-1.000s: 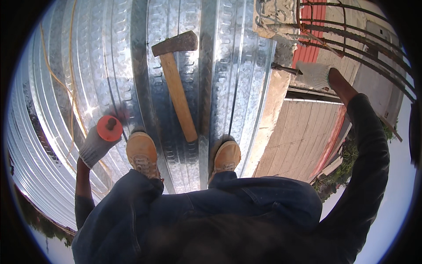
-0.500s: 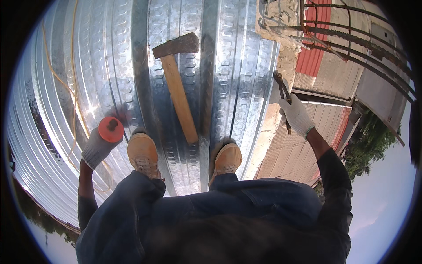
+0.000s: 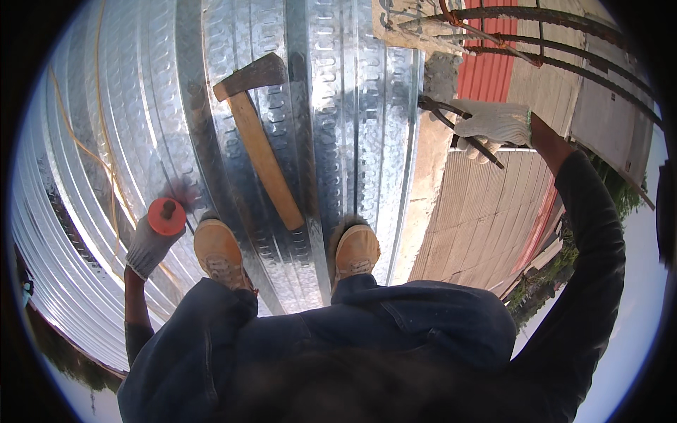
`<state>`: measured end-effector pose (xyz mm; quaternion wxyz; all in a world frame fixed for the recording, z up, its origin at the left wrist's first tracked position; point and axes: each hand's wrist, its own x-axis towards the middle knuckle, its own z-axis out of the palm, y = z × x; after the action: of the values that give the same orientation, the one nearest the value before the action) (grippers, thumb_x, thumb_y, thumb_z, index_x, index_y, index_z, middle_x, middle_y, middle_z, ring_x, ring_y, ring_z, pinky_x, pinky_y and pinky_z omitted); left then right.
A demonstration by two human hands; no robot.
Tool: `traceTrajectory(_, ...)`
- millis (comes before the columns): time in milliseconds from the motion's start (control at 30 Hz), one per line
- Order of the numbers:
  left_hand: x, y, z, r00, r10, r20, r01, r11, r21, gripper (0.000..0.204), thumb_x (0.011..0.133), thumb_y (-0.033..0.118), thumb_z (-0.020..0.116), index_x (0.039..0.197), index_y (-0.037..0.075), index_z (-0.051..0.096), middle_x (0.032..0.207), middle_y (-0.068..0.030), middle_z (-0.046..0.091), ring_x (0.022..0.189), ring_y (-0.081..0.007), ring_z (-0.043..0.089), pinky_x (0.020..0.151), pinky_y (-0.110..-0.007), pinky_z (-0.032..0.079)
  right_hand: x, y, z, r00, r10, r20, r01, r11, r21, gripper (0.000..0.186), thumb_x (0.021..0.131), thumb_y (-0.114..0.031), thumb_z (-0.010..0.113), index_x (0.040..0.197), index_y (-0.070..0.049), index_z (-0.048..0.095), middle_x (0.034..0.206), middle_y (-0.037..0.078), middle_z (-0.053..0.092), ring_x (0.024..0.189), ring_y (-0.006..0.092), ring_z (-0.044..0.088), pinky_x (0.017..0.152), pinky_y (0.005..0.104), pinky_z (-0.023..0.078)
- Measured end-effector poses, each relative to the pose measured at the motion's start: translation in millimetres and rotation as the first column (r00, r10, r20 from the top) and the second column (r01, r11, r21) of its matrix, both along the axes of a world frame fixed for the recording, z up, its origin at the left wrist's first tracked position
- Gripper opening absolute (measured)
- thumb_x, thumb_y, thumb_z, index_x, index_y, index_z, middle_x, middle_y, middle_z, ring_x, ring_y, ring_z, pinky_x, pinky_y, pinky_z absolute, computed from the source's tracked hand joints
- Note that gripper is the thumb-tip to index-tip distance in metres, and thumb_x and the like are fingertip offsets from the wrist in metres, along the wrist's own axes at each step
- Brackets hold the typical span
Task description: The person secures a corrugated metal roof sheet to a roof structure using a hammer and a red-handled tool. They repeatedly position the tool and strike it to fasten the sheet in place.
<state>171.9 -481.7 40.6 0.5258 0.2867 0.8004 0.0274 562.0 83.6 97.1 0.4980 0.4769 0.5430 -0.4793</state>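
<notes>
In my left hand (image 3: 151,245), gloved and closed, is a chisel (image 3: 167,216) seen end-on, with a round red guard and a dark metal end. My right hand (image 3: 491,127), also gloved, grips a pair of dark metal pincers (image 3: 451,123). The pincers' jaws are at the right edge of the ribbed metal deck (image 3: 331,141); whether they bite on it I cannot tell. Between my hands, a hatchet (image 3: 264,155) with a wooden handle lies flat on the deck, its head away from me.
My tan shoes (image 3: 357,250) stand on the deck. Beyond its right edge runs a concrete ledge (image 3: 416,204), with a drop to lower roofs. Rusty rebar (image 3: 557,60) juts across at upper right. A thin yellow cord (image 3: 106,99) lies on the left.
My right hand and the pincers have swung forward, the forearm now reaching farther out. The view has shifted slightly to the right. My left hand still holds the chisel.
</notes>
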Motion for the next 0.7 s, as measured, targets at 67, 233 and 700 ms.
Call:
traceTrajectory(67,0.1,0.1,0.1,1.0,-0.001,0.007,0.001,1.0,0.001,0.043,0.095,0.028,0.088,0.125,0.001,0.074,0.105,-0.0152,0.082,0.096,-0.0307,0.08,0.083,-0.043,0.061,13.9,6.8,-8.3,0.982,-0.158,0.105,0.166,0.984,-0.066,0.04,0.113,-0.032,0.069,0.139,-0.003,0.06,0.088,0.006,0.069,0.073,0.0175,0.072,0.062,0.0374,0.066)
traceTrajectory(233,0.6,-4.3,-0.3,1.0,0.009,0.014,-0.009,1.0,-0.02,0.043,0.095,0.028,0.088,0.126,0.001,0.074,0.105,-0.0154,0.082,0.096,-0.0309,0.08,0.083,-0.044,0.061,33.7,-15.3,-18.2,0.92,-0.369,0.134,0.381,0.921,-0.079,0.031,0.113,-0.033,0.068,0.101,-0.004,0.069,0.073,0.0,0.062,0.056,0.011,0.059,0.05,0.0339,0.055)
traceTrajectory(700,0.0,2.4,-0.2,0.999,-0.008,0.037,0.012,0.994,-0.113,0.044,0.096,0.029,0.086,0.128,0.001,0.073,0.106,-0.016,0.082,0.096,-0.0314,0.079,0.083,-0.044,0.06,114.6,-139.0,-93.5,0.932,-0.227,-0.283,0.341,0.816,0.466,0.054,0.115,-0.04,0.062,0.14,0.007,0.062,0.089,0.011,0.075,0.071,0.0191,0.069,0.066,0.0385,0.058)
